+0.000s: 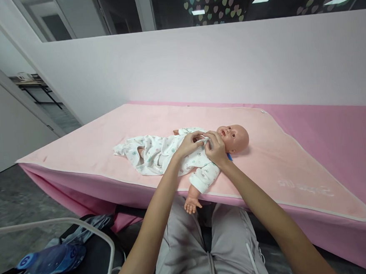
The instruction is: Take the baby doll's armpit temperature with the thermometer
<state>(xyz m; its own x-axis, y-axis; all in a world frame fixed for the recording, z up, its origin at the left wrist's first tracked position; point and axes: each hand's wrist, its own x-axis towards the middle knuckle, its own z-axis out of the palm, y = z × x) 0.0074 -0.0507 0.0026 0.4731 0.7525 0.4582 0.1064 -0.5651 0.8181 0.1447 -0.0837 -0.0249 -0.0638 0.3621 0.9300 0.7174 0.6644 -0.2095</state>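
A baby doll (233,137) lies on its back on a pale pink mat (107,134), head to the right. It wears a white patterned romper (159,153). My left hand (189,144) and my right hand (215,148) meet at the doll's chest just below its chin. Both pinch the romper's collar edge (203,139) between closed fingers. The doll's near arm (196,188) hangs over the table's front edge.
The mat lies on a table covered by a darker pink cloth (342,130), against a white partition wall (196,65). At lower left a white metal frame (92,235) stands over a blue bag (50,259). My grey trousers (206,244) fill the bottom centre.
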